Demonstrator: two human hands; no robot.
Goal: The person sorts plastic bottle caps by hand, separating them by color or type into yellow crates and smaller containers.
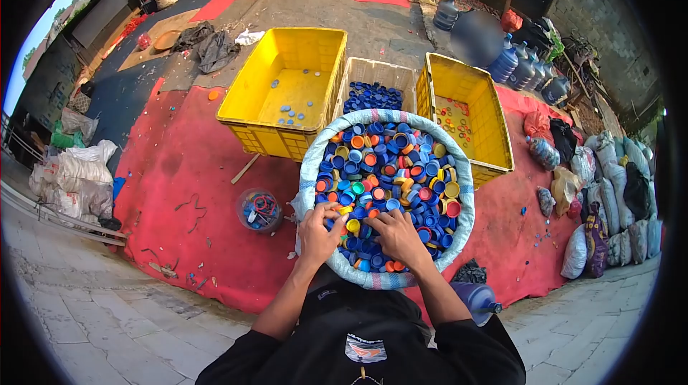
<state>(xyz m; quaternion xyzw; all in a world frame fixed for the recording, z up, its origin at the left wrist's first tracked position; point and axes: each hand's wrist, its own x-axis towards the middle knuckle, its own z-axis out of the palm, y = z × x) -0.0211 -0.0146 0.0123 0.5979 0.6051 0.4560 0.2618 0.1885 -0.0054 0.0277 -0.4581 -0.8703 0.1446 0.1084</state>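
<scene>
A round basin [464, 191] with a pale blue cloth-wrapped rim stands in front of my body, heaped with plastic bottle caps [393, 204], mostly blue, with orange, yellow, red and green among them. My left hand [319, 234] reaches over the near left part of the heap, its fingers bent together at the caps. A yellow cap [352, 225] lies between the two hands. My right hand [398, 237] is curled on the caps just right of it, fingertips pointing inward. What either hand pinches is too small to make out.
Beyond the basin stand a yellow crate [244, 98] with a few grey-blue caps, a whitish crate [362, 70] of blue caps, and another yellow crate [491, 123] with orange-red rings or caps. A clear tub [259, 211] sits left; a water jug [476, 299] lies right.
</scene>
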